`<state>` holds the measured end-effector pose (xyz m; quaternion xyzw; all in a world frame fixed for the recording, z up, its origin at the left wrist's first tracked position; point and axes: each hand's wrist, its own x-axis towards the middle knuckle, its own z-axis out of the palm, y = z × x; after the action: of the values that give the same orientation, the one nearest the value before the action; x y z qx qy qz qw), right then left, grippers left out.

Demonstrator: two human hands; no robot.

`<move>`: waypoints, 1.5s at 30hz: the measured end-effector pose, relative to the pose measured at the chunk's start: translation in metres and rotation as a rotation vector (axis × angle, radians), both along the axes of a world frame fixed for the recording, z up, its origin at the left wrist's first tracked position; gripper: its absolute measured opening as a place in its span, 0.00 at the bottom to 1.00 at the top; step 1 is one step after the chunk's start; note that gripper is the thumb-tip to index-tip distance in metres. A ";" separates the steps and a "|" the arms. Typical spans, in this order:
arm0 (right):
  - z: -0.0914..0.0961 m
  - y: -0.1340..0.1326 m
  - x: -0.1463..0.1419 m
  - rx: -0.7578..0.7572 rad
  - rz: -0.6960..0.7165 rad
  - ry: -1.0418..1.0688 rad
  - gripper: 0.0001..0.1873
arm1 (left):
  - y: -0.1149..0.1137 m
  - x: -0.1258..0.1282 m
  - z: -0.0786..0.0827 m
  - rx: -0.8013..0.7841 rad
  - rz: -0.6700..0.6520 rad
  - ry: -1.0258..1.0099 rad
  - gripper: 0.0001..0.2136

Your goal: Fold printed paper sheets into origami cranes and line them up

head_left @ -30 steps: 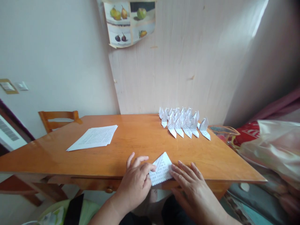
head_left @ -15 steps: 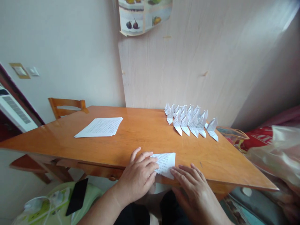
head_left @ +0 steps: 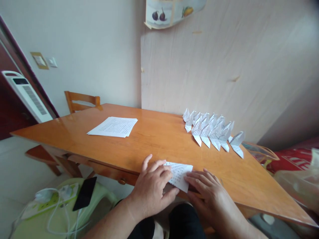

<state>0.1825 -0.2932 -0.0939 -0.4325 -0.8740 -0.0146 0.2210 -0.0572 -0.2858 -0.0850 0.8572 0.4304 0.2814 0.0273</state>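
A small folded piece of printed paper (head_left: 179, 173) lies at the near edge of the wooden table (head_left: 154, 142). My left hand (head_left: 152, 189) rests on its left part with fingers curled over it and the thumb under the edge. My right hand (head_left: 208, 191) lies flat with fingers stretched, pressing the paper's right side. Several folded paper cranes (head_left: 211, 131) stand in rows at the far right of the table. A stack of printed sheets (head_left: 113, 126) lies at the far left.
A wooden chair (head_left: 82, 101) stands behind the table on the left. A green stool (head_left: 57, 212) with a black phone (head_left: 85, 197) and a cable is at lower left. Plastic bags (head_left: 296, 176) sit beyond the table's right end. A wooden panel leans on the wall.
The paper's upright point has been folded down, so it now lies flatter and narrower. Both hands stayed on it. The camera has turned left and tilted.
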 end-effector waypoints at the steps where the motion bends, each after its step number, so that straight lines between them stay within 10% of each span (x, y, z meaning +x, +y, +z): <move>1: 0.001 0.001 0.000 -0.002 0.008 0.003 0.17 | 0.000 0.001 -0.001 0.010 -0.001 -0.002 0.11; 18: 0.023 0.018 0.003 -0.225 0.092 0.119 0.16 | 0.011 -0.015 -0.001 0.136 -0.051 0.038 0.02; 45: -0.003 0.031 0.012 -0.130 0.031 0.153 0.20 | 0.000 0.000 0.002 0.142 0.086 0.000 0.11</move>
<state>0.1942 -0.2619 -0.0973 -0.4324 -0.8602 0.0787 0.2585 -0.0570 -0.2857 -0.0830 0.8377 0.4460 0.3118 -0.0457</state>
